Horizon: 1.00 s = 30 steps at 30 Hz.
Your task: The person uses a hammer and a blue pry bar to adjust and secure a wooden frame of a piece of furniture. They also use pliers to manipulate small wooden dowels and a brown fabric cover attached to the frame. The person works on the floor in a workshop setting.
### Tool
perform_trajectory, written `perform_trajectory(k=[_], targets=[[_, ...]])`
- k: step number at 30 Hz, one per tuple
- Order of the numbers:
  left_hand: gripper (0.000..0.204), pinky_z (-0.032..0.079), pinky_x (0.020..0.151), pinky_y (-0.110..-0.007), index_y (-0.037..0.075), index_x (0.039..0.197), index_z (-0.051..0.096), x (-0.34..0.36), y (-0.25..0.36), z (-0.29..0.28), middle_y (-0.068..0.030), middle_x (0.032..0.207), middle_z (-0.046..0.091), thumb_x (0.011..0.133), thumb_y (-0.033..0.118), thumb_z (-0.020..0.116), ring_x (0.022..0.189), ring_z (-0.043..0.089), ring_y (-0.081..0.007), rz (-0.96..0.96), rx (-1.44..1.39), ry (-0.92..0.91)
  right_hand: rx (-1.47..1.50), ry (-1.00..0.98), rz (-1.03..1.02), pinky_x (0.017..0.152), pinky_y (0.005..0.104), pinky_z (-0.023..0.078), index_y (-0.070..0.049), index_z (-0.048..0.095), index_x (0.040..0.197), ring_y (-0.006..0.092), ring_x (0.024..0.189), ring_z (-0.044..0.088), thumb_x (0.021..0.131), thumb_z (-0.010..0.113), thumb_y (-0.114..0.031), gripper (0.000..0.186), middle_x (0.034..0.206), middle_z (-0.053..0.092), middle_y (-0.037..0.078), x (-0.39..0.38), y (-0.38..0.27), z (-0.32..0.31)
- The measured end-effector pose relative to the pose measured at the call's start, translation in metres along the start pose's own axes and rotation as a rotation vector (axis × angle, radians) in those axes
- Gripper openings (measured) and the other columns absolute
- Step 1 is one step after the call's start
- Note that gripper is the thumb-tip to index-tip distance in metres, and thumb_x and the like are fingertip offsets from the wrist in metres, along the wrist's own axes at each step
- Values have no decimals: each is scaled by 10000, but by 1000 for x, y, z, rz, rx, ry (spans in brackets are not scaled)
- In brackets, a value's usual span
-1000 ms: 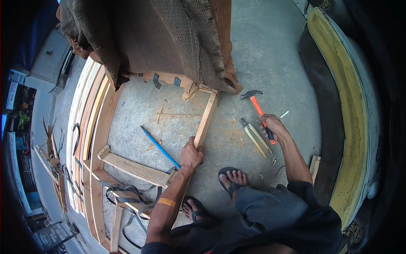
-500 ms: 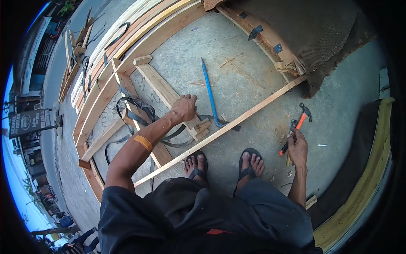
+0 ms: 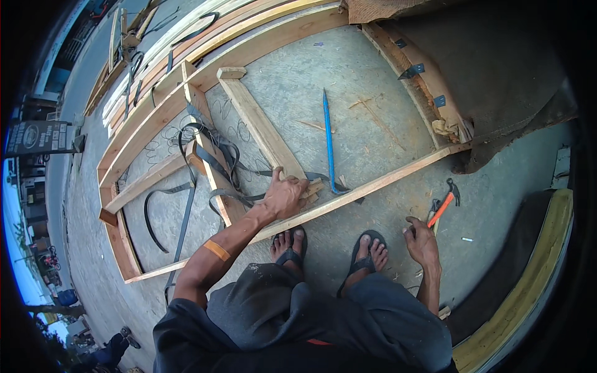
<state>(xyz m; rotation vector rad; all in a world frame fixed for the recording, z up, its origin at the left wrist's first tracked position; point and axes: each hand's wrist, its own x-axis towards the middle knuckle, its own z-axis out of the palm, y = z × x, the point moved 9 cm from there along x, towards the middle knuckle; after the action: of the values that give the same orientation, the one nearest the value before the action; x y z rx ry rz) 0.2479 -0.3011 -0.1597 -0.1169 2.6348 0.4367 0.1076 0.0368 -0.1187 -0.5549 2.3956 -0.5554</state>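
Note:
My left hand reaches down to the near end of a short wooden board, its fingers bent round that end. The board lies inside a long wooden frame. Black webbing straps are bundled over the crosspiece beside my left hand. Just right of the board a blue pry bar rests on the concrete, its hooked end near the frame's front rail. My right hand hangs with loosely curled fingers and nothing visible in it. Beyond it lies a claw hammer with an orange handle, partly hidden by the hand.
Dark covering with torn edges hangs over the frame's far right end. A curved padded piece with a yellowish edge stands at right. Timber strips lie far left. My sandalled feet stand behind the front rail.
My left hand has come down toward me, from above the board to its near end. My right hand has drawn back from the hammer. The view has shifted slightly.

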Motion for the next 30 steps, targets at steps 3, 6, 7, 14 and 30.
perform_trajectory(k=[3, 6, 7, 14, 30], targets=[[503, 259, 1156, -584, 34, 1305, 596, -10, 6, -33, -149, 1092, 725, 882, 287, 694, 1137, 657, -298, 11, -66, 202, 6, 1, -17, 898, 453, 504, 39, 628, 1265, 383, 929, 674, 918, 638, -135, 389, 962, 688, 230, 2, -10, 0], [513, 354, 1125, -473, -18, 1324, 592, -38, 7, -94, -196, 1129, 717, 886, 227, 700, 1118, 668, -335, 14, -313, 478, -15, 24, 5, 868, 432, 519, 21, 638, 1268, 348, 907, 684, 912, 644, -140, 391, 960, 697, 213, -2, -4, 3], [517, 369, 1115, -456, -24, 1331, 588, -51, 1, -115, -206, 1135, 713, 895, 229, 701, 1142, 659, -326, -58, -489, 551, -21, 32, 6, 858, 425, 525, 15, 642, 1269, 336, 899, 687, 910, 646, -141, 392, 960, 701, 207, -2, -3, 3], [517, 423, 1074, -361, -22, 1377, 542, -144, -47, -166, -139, 1293, 603, 1003, 320, 648, 1210, 568, -214, -174, -1233, 1075, -55, -54, -36, 855, 431, 529, 5, 634, 1296, 344, 913, 691, 907, 661, -165, 425, 963, 699, 213, -5, 6, 21], [310, 459, 1093, -460, -64, 1279, 563, -342, -141, -374, -225, 1254, 647, 1070, 105, 408, 1179, 634, -314, 529, -1696, 1259, -111, -116, -80, 917, 460, 520, 15, 630, 1292, 384, 984, 688, 903, 654, -185, 438, 1047, 704, 245, 11, -15, 21]])
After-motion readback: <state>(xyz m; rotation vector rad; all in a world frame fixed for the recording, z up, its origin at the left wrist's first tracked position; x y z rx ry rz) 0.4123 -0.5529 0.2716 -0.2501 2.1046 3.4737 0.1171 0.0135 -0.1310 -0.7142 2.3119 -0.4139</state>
